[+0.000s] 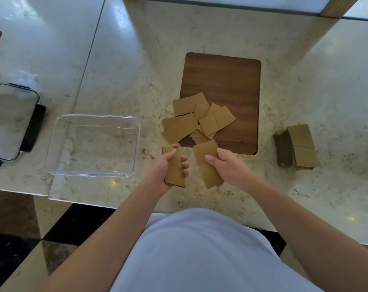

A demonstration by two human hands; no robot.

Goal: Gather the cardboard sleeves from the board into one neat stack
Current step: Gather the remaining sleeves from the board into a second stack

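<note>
Evidently the gathering is partway done. The left hand (164, 167) is closed around a small bundle of flat tan cardboard sleeves (174, 168), thumb on top and fingers curled round the far edge, so the pieces stay squared against the palm. The right hand (227, 165) pinches one more flat tan sleeve (207, 165) near its upper end, thumb over the face, holding it just beside the bundle; my guess is that it is about to be laid onto those in the left hand.

Beyond the hands, a loose heap of tan sleeves (196, 120) lies overlapping at the near left corner of the dark wooden board (227, 81), some spilling off its edge onto the pale marble counter (136, 60). Those are yet to be collected.

Well apart on the right sits a tall stack of similar tan sleeves (296, 148), perhaps the destination. A clear rectangular plastic container (59, 131) stands empty to the left.
</note>
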